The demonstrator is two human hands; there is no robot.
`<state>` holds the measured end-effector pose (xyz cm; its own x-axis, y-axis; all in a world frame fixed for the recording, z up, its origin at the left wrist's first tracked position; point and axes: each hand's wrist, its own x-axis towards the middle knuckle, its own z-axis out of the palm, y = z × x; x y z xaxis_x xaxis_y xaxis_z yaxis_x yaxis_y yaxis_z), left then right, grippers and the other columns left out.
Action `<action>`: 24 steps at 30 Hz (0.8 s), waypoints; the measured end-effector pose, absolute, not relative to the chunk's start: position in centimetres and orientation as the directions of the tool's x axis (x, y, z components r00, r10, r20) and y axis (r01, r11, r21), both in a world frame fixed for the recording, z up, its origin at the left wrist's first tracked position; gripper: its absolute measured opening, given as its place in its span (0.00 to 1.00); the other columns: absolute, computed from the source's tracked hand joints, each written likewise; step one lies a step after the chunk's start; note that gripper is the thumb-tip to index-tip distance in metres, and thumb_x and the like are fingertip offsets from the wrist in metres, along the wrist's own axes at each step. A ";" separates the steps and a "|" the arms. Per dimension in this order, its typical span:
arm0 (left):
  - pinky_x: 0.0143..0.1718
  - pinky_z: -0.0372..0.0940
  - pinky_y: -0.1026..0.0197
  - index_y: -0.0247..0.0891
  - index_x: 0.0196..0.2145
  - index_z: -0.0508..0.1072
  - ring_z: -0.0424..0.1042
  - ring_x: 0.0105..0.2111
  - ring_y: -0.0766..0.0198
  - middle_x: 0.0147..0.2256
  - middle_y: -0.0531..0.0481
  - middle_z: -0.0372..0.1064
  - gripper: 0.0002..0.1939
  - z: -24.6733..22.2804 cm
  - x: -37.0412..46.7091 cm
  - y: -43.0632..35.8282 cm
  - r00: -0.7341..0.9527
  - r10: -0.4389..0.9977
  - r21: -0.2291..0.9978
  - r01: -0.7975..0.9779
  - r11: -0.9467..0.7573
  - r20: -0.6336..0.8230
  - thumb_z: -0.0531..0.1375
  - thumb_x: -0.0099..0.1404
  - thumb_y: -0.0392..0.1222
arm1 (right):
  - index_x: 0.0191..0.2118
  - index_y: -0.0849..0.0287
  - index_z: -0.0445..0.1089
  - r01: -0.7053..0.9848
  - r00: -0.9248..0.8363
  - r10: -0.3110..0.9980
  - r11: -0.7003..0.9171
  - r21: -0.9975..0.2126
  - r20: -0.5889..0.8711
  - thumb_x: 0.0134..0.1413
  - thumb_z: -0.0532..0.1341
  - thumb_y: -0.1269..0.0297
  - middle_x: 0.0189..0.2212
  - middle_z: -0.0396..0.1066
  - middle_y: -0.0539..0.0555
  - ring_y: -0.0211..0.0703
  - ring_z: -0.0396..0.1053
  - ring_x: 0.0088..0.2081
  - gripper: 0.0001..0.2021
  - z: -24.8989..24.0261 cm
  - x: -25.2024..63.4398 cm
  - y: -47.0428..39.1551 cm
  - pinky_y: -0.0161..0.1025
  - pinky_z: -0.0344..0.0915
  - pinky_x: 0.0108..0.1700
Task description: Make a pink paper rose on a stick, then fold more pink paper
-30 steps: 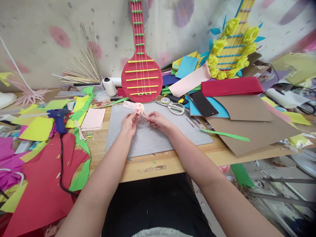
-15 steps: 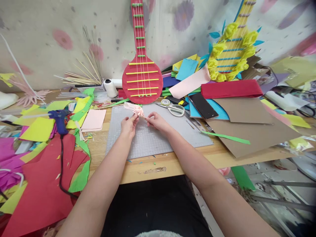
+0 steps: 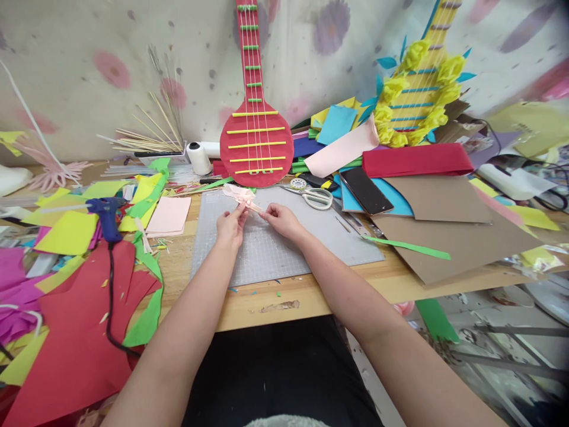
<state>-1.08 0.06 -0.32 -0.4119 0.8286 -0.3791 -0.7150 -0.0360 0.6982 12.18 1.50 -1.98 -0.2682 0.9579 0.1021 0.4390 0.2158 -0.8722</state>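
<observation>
Because the pink ruffled piece (image 3: 239,194), which looks like thin paper, is held only by fingertips, it could slip, and its folds could spring loose if either pinch eased. A hard pull between the hands might tear it along the narrow, bunched tail, where the strain would gather; too tight a squeeze could just as easily crush the ruffles, which fan out beyond the left fingertips with no visible support. The piece is over the far part of the grey cutting mat (image 3: 267,255), in front of the red instrument-shaped model (image 3: 256,142) and apart from the scissors (image 3: 317,199) lying to its right. The left hand (image 3: 231,226) grips it from the near side, thumb and fingers closed on the bunched middle. The right hand (image 3: 281,222) has its fingers curled and its thumb and forefinger brought together at the tail's end; that contact is small in view, but it appears to be a pinch. Both forearms reach forward over the desk (image 3: 258,293) and converge, leaving the fingertips close together but apart.
</observation>
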 end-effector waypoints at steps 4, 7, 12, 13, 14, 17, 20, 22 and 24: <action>0.28 0.68 0.71 0.33 0.23 0.60 0.71 0.23 0.72 0.22 0.52 0.68 0.12 -0.2 -1.2 0.1 -0.378 0.847 0.679 -0.734 -0.028 -0.374 0.59 0.52 0.20 | 0.23 0.59 0.58 0.444 -0.289 0.948 0.256 -0.859 0.133 0.49 0.55 0.54 0.18 0.56 0.44 0.32 0.52 0.22 0.14 -1.8 12.2 1.4 0.32 0.48 0.27; 0.29 0.69 0.71 0.32 0.25 0.63 0.71 0.23 0.72 0.20 0.53 0.66 0.10 -0.2 -1.3 0.2 -0.362 0.856 0.681 -0.732 -0.017 -0.369 0.57 0.53 0.20 | 0.23 0.59 0.59 0.474 -0.269 0.952 0.261 -0.841 0.143 0.50 0.55 0.55 0.18 0.57 0.45 0.32 0.53 0.23 0.13 -1.7 12.2 1.3 0.32 0.48 0.27; 0.26 0.67 0.74 0.32 0.25 0.63 0.71 0.23 0.73 0.21 0.53 0.66 0.10 -0.1 -1.4 0.1 -0.361 0.838 0.687 -0.727 0.022 -0.409 0.57 0.54 0.20 | 0.24 0.59 0.59 0.494 -0.256 0.946 0.303 -0.815 0.197 0.50 0.56 0.56 0.19 0.59 0.45 0.32 0.54 0.23 0.12 -1.6 12.4 1.3 0.32 0.49 0.27; 0.24 0.66 0.75 0.32 0.25 0.62 0.71 0.23 0.73 0.21 0.53 0.67 0.10 0.0 -1.4 0.1 -0.364 0.833 0.687 -0.727 0.026 -0.417 0.57 0.53 0.20 | 0.24 0.59 0.59 0.494 -0.260 0.943 0.316 -0.810 0.210 0.50 0.56 0.56 0.19 0.59 0.45 0.32 0.54 0.23 0.12 -1.6 12.5 1.2 0.32 0.49 0.27; 0.22 0.64 0.76 0.32 0.25 0.62 0.71 0.23 0.73 0.21 0.54 0.67 0.11 0.1 -1.4 0.0 -0.363 0.830 0.687 -0.726 0.033 -0.423 0.57 0.53 0.20 | 0.24 0.59 0.60 0.494 -0.264 0.939 0.328 -0.805 0.221 0.50 0.56 0.56 0.19 0.59 0.45 0.32 0.54 0.23 0.12 -1.5 12.5 1.2 0.32 0.49 0.28; 0.16 0.58 0.77 0.33 0.27 0.62 0.71 0.23 0.73 0.23 0.53 0.68 0.11 0.2 -1.5 -0.1 -0.341 0.840 0.695 -0.717 0.058 -0.422 0.57 0.54 0.21 | 0.24 0.59 0.61 0.502 -0.272 0.932 0.349 -0.792 0.238 0.50 0.57 0.56 0.19 0.60 0.45 0.32 0.55 0.23 0.12 -1.4 12.6 1.1 0.32 0.50 0.28; 0.16 0.58 0.76 0.34 0.28 0.61 0.71 0.23 0.72 0.23 0.52 0.68 0.12 0.2 -1.5 -0.2 -0.347 0.843 0.714 -0.698 0.061 -0.411 0.57 0.54 0.21 | 0.23 0.59 0.62 0.536 -0.267 0.936 0.341 -0.772 0.228 0.50 0.57 0.57 0.19 0.60 0.45 0.32 0.55 0.23 0.12 -1.2 12.7 1.1 0.32 0.49 0.28; 0.19 0.61 0.74 0.36 0.29 0.59 0.71 0.23 0.71 0.23 0.53 0.68 0.13 0.2 -1.4 -0.2 -0.369 0.836 0.728 -0.683 0.052 -0.406 0.57 0.53 0.21 | 0.23 0.59 0.62 0.555 -0.263 0.940 0.333 -0.762 0.219 0.50 0.57 0.57 0.19 0.61 0.46 0.32 0.55 0.23 0.12 -1.1 12.6 1.0 0.32 0.49 0.28; 0.21 0.62 0.73 0.37 0.29 0.57 0.71 0.23 0.71 0.23 0.54 0.68 0.15 0.2 -1.3 -0.2 -0.393 0.828 0.745 -0.665 0.044 -0.399 0.58 0.53 0.21 | 0.23 0.59 0.62 0.567 -0.265 0.939 0.334 -0.753 0.217 0.50 0.57 0.57 0.19 0.61 0.46 0.32 0.55 0.23 0.12 -1.1 12.6 1.0 0.32 0.49 0.28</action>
<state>-1.34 -0.25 0.24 -0.3930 0.8284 -0.3991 -0.6651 0.0436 0.7454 12.56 0.98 -1.07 -0.2652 0.9394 0.2173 0.5665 0.3342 -0.7532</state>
